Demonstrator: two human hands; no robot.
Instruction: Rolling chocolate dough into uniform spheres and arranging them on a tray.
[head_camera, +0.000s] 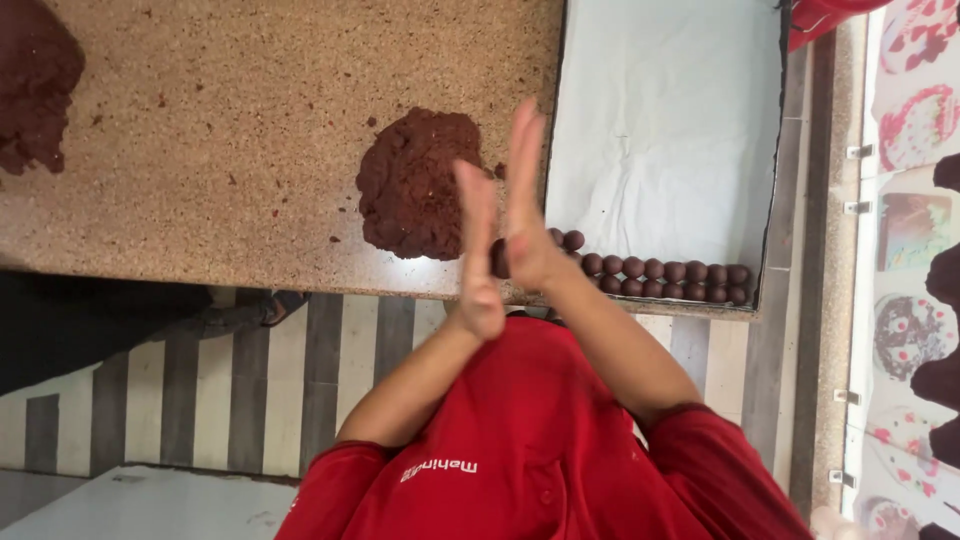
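Palms pressed flat, left hand (478, 262) against right hand (526, 205), fingers straight and close, dark dough ball (498, 258) between them. Dough mound (412, 185) at ten o'clock; row of rolled balls (665, 270) at three, in paper-lined tray (665, 120). We judge light, even circling keeps it round.

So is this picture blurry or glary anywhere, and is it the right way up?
Head view: it looks upside down, the red shirt at the bottom. Light is soft and even, no strong glare on the stone counter. The pressed-together hands, left hand and right hand, look slightly motion-blurred; the brown dough mound is sharp.
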